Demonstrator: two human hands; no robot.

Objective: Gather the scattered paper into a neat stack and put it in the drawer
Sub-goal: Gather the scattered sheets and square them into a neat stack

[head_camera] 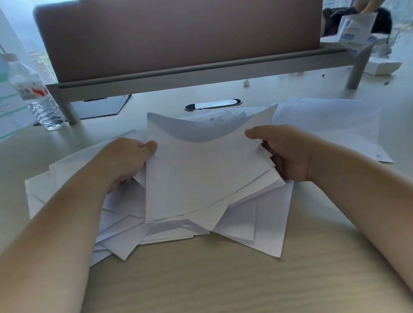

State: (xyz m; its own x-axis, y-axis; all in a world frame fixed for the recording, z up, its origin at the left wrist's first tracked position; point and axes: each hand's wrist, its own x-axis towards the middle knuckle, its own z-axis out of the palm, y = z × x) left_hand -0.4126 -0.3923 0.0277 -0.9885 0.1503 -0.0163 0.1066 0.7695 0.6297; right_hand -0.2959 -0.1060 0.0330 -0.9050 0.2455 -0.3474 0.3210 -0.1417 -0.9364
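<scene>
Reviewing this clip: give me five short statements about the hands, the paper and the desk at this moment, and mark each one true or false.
1. Both hands grip the same bundle of paper, the left hand on its left edge and the right hand on its right. True.
2. The paper is already squared into a neat stack. False: sheets fan out at many angles under the bundle.
3. A water bottle stands upright at the far left of the desk. True.
4. All the sheets have been gathered up. False: loose sheets lie flat to the right, beyond the right hand.
5. An open drawer shows beside the pile. False: no drawer is in view.
</scene>
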